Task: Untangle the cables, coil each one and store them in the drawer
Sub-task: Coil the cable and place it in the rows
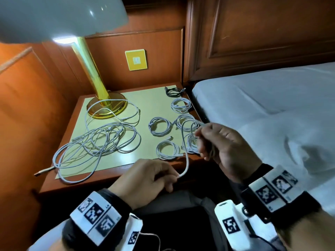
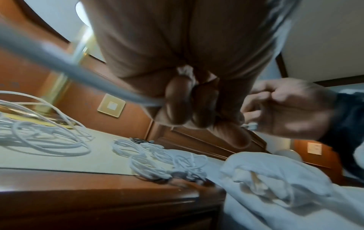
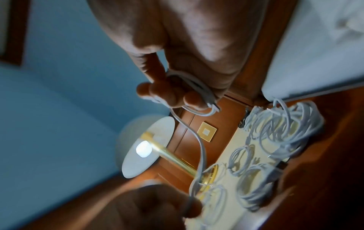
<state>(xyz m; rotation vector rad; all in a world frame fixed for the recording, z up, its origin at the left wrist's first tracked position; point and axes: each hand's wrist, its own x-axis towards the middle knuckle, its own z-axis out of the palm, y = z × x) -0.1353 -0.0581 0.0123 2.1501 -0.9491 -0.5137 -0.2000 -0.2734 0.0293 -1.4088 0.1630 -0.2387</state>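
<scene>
Bedside table point(image 1: 116, 171), wooden, pale mat on top. Lamp point(image 1: 101, 98) with brass stem at back left, lit.

Right hand point(image 1: 224, 147) raised above the table's right front edge, fingers curled round a small coil of white cable point(image 1: 183, 142); wraps seen looped over the fingers point(image 3: 167, 95) in the right wrist view, plug end poking out past the thumb side. From that coil, the free length arcs up, then drops to the left hand point(image 1: 145, 180).

Left hand just off the table's front edge, fingers curled, pinching the cable near fingertip level; cable running slack between the two hands.

On the mat, left half: loose tangle of white cables point(image 1: 97, 142), one strand looped round the lamp base, one plug hanging over the front left edge.

Right half: five finished white coils point(image 1: 160, 126) lying flat, close together. Black coil point(image 1: 173, 91) at back right corner.

Bed with white sheet point(image 1: 272, 109) just beside the table, right side.
</scene>
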